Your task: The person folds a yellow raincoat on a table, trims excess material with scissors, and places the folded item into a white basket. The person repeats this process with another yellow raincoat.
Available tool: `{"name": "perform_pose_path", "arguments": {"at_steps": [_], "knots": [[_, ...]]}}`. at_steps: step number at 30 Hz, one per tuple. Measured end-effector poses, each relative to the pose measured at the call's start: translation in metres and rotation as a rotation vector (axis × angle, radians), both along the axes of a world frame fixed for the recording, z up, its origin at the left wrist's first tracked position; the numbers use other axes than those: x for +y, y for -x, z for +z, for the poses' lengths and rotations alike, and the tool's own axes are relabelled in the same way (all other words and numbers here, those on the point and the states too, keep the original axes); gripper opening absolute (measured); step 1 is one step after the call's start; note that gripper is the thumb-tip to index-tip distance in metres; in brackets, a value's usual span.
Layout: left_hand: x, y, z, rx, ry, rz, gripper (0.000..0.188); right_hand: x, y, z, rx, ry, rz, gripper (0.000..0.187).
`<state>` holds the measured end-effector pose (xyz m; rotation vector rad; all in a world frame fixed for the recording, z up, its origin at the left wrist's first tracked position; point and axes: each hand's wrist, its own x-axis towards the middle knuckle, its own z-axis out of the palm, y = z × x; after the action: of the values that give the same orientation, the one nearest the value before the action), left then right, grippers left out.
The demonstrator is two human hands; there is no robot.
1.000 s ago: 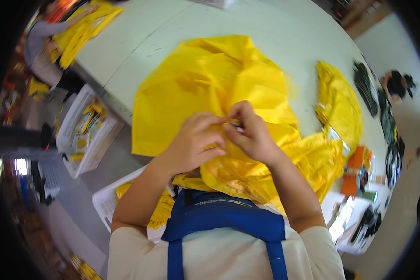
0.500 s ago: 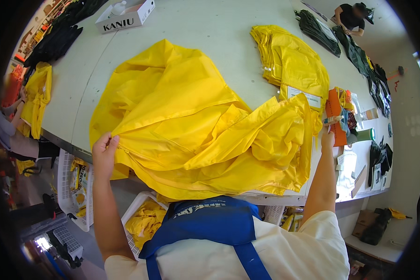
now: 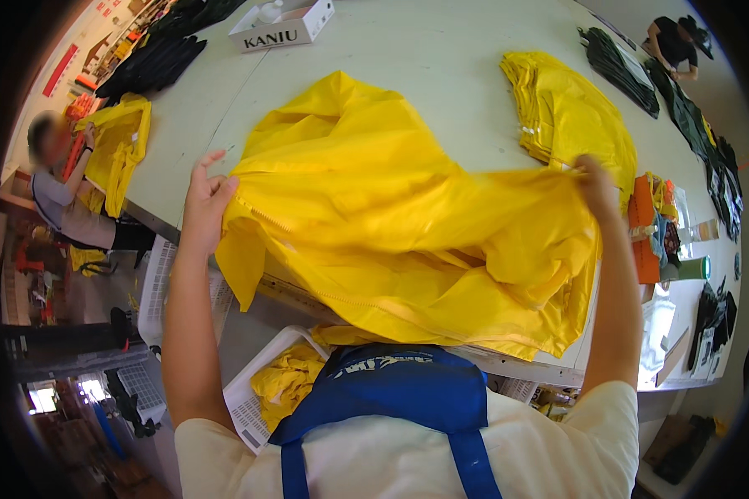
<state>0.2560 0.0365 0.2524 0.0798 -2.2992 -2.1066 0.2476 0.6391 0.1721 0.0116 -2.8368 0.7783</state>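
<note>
The left hand (image 3: 208, 200) and right hand (image 3: 597, 190) both pinch a yellow garment (image 3: 374, 208) over the wide pale table (image 3: 441, 58), one co-worker (image 3: 65, 195) being near its left edge.

I can see bold black capitals across the white box (image 3: 288, 37). Pale printing marks the blue apron (image 3: 416, 396), too foreshortened for me to read.

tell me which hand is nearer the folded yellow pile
Right: the right hand is by the near edge of the folded yellow pile; the left hand is well left, across the yellow garment.
</note>
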Motion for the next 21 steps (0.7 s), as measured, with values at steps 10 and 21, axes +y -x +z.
{"name": "perform_pose_path", "arguments": {"at_steps": [10,21], "knots": [[-0.009,0.004,0.015,0.027,0.188,-0.353,0.036,-0.036,-0.168,0.053,-0.336,-0.478,0.008,0.029],[0.053,-0.015,0.080,0.130,0.630,-0.623,0.056,-0.376,-0.042,0.071,-0.342,1.032,0.381,0.033]]}}
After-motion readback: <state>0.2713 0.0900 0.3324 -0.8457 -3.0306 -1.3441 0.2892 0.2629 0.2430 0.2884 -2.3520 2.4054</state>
